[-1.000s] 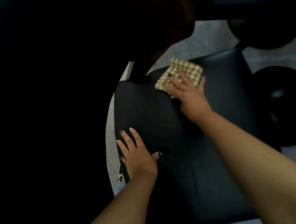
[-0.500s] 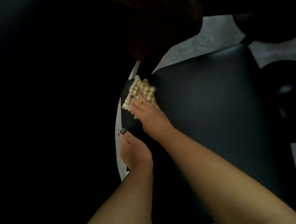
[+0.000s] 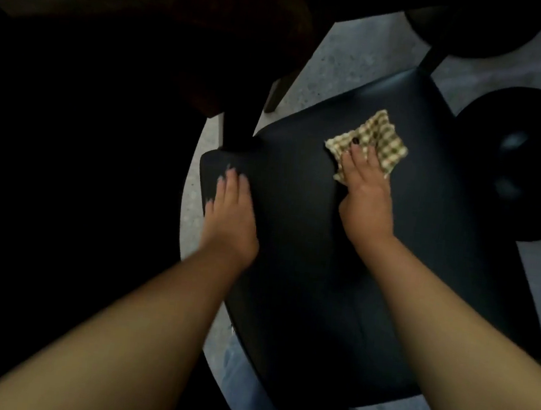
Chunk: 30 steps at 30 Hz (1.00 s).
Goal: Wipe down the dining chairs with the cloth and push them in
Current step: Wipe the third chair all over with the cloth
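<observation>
The cloth (image 3: 369, 143), a small folded square in a cream and brown check weave, lies flat on the far right part of the dining chair seat (image 3: 292, 240), pinned under the right hand (image 3: 364, 194). That grip is spread, its fingers straight and pressing down on the near half of the cloth, so the far corner and both side corners stick out past the fingertips. The left hand (image 3: 229, 207) rests on the seat's left edge, well apart from the cloth, fingers straight and holding nothing. The seat is a smooth, dark, padded surface with rounded corners and a slight sheen, like leather or vinyl. A dark wooden counter (image 3: 117, 1) juts in at upper left above pale speckled floor (image 3: 352, 60). No writing or label is readable anywhere.
</observation>
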### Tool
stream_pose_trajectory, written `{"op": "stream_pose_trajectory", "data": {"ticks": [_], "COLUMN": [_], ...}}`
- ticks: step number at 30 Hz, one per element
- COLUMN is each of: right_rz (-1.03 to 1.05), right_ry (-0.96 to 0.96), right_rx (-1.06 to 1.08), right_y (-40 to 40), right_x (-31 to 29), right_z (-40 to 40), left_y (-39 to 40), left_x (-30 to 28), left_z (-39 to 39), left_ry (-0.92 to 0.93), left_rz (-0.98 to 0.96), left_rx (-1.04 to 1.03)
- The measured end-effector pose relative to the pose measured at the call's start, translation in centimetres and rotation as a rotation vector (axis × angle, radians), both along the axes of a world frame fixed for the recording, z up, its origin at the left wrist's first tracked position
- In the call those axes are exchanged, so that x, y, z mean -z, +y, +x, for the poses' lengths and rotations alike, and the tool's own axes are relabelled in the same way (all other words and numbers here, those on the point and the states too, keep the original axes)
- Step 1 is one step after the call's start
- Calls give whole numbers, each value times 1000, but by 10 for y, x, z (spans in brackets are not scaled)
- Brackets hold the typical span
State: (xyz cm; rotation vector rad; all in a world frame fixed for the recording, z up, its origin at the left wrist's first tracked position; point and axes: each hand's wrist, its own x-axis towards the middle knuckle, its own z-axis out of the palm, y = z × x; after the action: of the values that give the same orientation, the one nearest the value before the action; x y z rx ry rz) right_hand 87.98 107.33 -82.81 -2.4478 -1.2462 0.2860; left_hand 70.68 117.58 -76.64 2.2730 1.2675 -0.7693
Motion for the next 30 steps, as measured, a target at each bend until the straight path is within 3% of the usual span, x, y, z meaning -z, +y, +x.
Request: {"op": "stream_pose_trajectory", "data": {"ticks": [2, 4, 7, 9, 12, 14, 17, 19, 22, 25, 28, 30], "right_rz": [-23, -20, -84, -119, -201, -123, -14, -64, -109, -6, 48, 28], "right_ry": [48, 97, 122, 38, -29, -129, -10, 89, -20, -52, -26, 56], "right_rx": [106, 59, -257, -499, -692, -832, -874, -776, -483, -163, 130, 94], "right_y": [14, 27, 29, 18, 3, -6, -14, -18, -39, -62, -44, -31], "right_x": [-3, -3, 5, 11, 8, 10, -4, -8, -7, 2, 6, 1], "right_z": [-25, -61, -137, -170, -168, -158, -127, -85, -6, 39, 13, -32], "left_y": [29, 50, 72, 84, 90, 86, 83, 85, 84, 80, 78, 80], "left_x": [-5, -11, -11, -6, -3, -4, -3, -1, -1, -4, -5, 0], "left_z": [17, 38, 64, 72, 76, 78, 80, 78, 77, 78, 82, 81], "left_ry": [182, 338, 518, 594, 585, 545, 455, 425, 400, 408, 387, 399], "left_rz": [61, 139, 222, 267, 287, 285, 295, 276, 237, 155, 62, 63], "left_rx": [375, 676, 1133, 1322, 1402, 1444, 1451, 1452, 1401, 1287, 1193, 1205]}}
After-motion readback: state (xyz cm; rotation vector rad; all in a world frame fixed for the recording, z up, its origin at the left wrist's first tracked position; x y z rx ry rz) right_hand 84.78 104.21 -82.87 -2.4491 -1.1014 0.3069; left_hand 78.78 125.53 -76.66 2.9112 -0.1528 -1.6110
